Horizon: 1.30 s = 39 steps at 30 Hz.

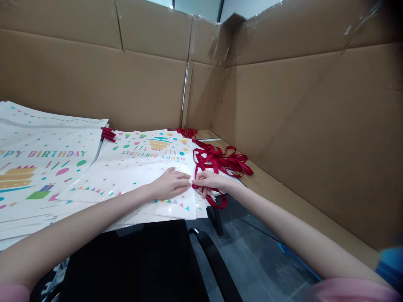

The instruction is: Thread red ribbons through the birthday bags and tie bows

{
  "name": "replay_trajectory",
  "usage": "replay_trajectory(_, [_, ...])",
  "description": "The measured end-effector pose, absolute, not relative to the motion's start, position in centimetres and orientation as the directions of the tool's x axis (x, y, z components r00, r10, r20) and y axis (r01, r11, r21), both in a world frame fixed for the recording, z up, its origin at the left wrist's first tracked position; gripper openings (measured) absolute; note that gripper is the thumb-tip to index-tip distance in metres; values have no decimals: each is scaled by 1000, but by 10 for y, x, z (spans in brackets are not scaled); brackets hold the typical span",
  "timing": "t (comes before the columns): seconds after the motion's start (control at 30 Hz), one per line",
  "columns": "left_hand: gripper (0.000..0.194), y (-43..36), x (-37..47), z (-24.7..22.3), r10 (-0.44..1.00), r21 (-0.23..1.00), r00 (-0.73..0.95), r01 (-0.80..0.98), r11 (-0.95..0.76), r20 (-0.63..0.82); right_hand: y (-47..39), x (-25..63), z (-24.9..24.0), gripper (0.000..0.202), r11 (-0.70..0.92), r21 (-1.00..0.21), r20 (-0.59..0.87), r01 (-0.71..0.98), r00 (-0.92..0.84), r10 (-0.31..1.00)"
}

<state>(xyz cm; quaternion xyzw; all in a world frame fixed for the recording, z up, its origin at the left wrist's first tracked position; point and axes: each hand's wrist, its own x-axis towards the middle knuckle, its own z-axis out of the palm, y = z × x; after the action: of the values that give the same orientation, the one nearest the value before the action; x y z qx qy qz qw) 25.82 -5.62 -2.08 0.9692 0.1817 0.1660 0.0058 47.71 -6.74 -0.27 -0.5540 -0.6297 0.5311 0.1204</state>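
Note:
Printed white sheets with a birthday pattern (126, 174) lie in a stack, their right edge under both hands. My left hand (171, 183) rests flat on the top sheet near that edge, fingers stretched to the right. Fingers bent together, my right hand (206, 183) pinches red ribbon at the sheet's edge, close to the left fingertips. A loop of the ribbon hangs below this hand. Behind it lies a loose heap of red ribbon (220, 158). A thin metallic item shows by the right fingers, too small to name.
Another stack of printed sheets (47, 138) lies at the left, with a folded red ribbon bundle (108, 134) at its corner. Cardboard walls (283, 105) stand behind and at the right. A black chair (135, 260) is in front of the table.

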Motion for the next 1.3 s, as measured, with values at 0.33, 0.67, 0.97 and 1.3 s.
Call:
replay_trajectory(0.33, [30, -60, 260, -19, 339, -9, 892, 358, -934, 297, -79, 482, 3, 27, -238, -747, -506, 621, -298, 810])
replay_trajectory(0.67, [29, -61, 260, -19, 340, -10, 889, 360, -933, 306, -109, 493, 5, 39, -194, -776, -482, 600, -365, 797])
replay_trajectory(0.97, [28, -61, 259, -20, 338, -11, 889, 359, -933, 309, -106, 503, -4, 37, -62, -768, -418, 637, -427, 802])
replay_trajectory(1.3, [31, -59, 259, -23, 358, 59, 879, 358, -932, 315, -95, 502, 11, 26, 263, -533, -271, 804, -457, 847])
